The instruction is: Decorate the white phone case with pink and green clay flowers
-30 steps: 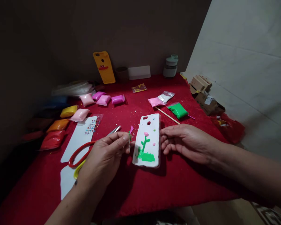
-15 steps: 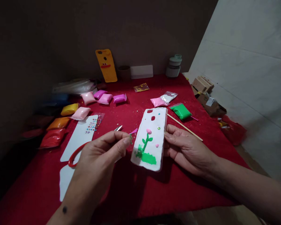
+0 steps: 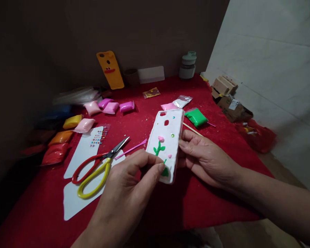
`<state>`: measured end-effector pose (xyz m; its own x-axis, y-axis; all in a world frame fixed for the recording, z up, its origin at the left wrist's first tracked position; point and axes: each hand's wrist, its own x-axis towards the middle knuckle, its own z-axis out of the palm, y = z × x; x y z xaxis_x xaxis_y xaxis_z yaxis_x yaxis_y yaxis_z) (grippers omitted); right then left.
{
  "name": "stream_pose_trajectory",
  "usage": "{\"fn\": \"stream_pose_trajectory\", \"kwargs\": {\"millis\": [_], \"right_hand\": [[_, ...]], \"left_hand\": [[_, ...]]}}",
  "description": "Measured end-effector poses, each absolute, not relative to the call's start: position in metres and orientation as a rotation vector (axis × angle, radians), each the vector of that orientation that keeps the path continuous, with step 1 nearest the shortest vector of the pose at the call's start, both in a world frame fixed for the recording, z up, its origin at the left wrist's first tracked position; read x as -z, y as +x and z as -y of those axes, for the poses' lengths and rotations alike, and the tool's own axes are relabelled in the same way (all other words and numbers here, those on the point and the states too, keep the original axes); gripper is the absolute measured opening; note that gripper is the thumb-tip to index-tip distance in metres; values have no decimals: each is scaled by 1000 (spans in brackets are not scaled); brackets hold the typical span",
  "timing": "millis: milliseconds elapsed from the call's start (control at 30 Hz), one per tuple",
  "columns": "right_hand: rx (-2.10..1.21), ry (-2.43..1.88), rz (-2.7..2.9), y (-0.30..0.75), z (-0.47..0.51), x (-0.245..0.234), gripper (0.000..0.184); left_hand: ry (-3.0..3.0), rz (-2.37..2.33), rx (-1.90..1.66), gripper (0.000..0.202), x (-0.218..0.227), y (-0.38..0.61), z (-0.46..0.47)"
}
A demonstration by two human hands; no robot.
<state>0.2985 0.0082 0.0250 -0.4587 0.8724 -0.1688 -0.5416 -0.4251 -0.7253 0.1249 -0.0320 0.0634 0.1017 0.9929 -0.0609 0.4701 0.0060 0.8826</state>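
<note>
My right hand [image 3: 205,156] grips a white phone case [image 3: 166,144] by its right edge, tilted up above the red cloth. On the case are a pink flower [image 3: 161,138] with a green stem and leaves, a small pink piece [image 3: 169,156], a few gems and a green patch at the bottom. Thumb and forefinger of my left hand [image 3: 133,179] pinch a thin green clay strip [image 3: 165,161] over the lower part of the case; whether it touches the surface I cannot tell. The fingers hide the lower left of the case.
Scissors [image 3: 107,160] with red and yellow handles lie on white sheets [image 3: 76,203], left of my hands, by a pink stick [image 3: 131,148]. Clay packets [image 3: 111,107] lie left; a green packet [image 3: 197,117] lies behind the case. A yellow phone case [image 3: 111,70] leans at the back.
My left hand has moved right with the green strip, from beside the case to over its lower part. The scissors now show fully. My right hand keeps its hold.
</note>
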Motion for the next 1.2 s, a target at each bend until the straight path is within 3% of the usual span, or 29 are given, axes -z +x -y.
{"fn": "stream_pose_trajectory", "kwargs": {"millis": [633,1200], "right_hand": [[-1995,-675,789,299,-8,-26,3],[-1993,-629,745,299,-10,-23,8]], "left_hand": [[1584,-1512,-781,15,-64,126,28],[1751,-1568,-734,16,-68,134,27]]}}
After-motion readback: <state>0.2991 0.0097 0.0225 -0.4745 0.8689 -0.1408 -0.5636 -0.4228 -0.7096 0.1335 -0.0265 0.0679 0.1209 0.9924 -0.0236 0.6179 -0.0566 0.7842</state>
